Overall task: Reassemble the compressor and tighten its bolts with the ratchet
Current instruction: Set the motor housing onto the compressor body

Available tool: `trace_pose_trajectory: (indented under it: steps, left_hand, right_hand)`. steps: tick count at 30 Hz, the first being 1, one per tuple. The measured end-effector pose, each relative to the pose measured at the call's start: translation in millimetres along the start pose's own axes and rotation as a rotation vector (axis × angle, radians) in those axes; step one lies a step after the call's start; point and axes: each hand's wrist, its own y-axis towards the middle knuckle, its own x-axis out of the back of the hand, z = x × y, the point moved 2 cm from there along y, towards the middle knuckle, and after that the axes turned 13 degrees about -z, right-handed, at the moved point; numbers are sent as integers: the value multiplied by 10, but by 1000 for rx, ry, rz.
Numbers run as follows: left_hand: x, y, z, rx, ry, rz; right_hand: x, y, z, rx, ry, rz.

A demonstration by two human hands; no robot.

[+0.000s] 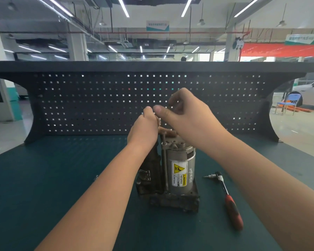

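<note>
The compressor (181,165) stands upright on the green mat, a silver cylinder with a yellow warning label on a dirty cast base. A long bolt (165,160) runs up its left side. My left hand (145,129) is curled just above the compressor's top, and its fingertips close on the head of that bolt. My right hand (187,115) hovers over it with bent fingers and its thumb touching the top of the left fist. Blur hides whether it pinches anything. The ratchet (228,196), with a red and black handle, lies on the mat right of the compressor, untouched.
A dark pegboard back panel (98,105) rises behind the mat (62,178). A small metal part (96,177) lies on the mat to the compressor's left. Beyond the bench, at the right, are a blue chair (288,104) and a white car.
</note>
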Motion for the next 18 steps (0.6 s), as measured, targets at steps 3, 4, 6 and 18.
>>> trace_pose_trajectory:
  steps: [3, 4, 6, 18]
  left_hand:
    - [-12, 12, -10, -16, 29, 0]
    - [-11, 8, -16, -19, 24, 6]
    - [-13, -1, -19, -23, 30, 41]
    - [141, -135, 26, -235, -61, 244]
  right_hand:
    - [2, -135, -122, -37, 28, -32]
    - [-23, -211, -200, -57, 7, -30]
    - [-90, -420, -371, -99, -49, -13]
    - [-494, -857, -1021, 72, 191, -30]
